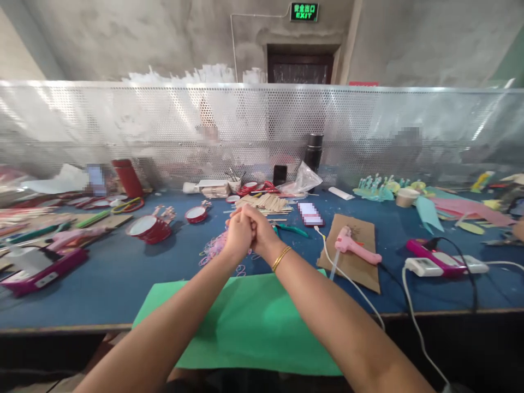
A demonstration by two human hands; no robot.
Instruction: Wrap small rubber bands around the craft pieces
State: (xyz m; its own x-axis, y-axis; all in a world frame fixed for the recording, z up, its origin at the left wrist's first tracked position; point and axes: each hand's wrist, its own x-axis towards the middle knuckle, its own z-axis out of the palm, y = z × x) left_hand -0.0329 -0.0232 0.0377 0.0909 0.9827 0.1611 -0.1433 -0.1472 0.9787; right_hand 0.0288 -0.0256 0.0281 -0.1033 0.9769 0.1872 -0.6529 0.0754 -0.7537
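The person's left hand (238, 233) and right hand (262, 233) are clasped together, each grip folded closed; I can't tell whether they enclose anything. Thin pink-and-purple loops (216, 246) lie heaped on the blue surface (167, 265), just beyond a broad green sheet (245, 316).

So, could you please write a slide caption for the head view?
Hands clasped over a blue worktable, a pink glue gun lying on cardboard to the right.

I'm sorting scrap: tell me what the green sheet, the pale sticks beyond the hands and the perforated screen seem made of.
Green sheet: smooth, evenly coloured, softly shining: paper or thin foam, can't tell which.
Pale sticks: probably wood, matte, from their tan colour and flat, slim shape.
Perforated screen: likely metal, shiny; grey, with bright streaks.
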